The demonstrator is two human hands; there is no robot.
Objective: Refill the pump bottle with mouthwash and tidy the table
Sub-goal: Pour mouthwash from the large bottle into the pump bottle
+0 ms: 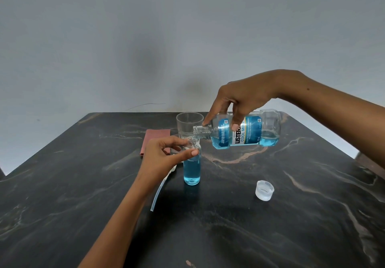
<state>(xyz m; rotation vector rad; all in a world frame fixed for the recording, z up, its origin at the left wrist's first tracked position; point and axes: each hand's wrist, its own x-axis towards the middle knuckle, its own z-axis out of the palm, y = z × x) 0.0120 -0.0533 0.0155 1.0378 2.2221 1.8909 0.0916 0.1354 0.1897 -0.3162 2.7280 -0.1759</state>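
Note:
A small clear pump bottle [192, 170] stands upright mid-table, more than half full of blue mouthwash, its top off. My left hand [164, 155] grips its neck and shoulder with thumb and fingers. My right hand [243, 99] holds the large mouthwash bottle [239, 131] tipped on its side, open mouth right over the small bottle's opening. Blue liquid lies along the lower side of the big bottle. The pump head with its clear tube [161, 190] lies on the table beside my left wrist, partly hidden. The mouthwash cap [264, 190] rests open side up at the right.
A clear drinking glass [188, 123] stands just behind the small bottle. A folded reddish cloth [153, 138] lies left of the glass. The dark marble table [270, 236] ends at a grey wall behind.

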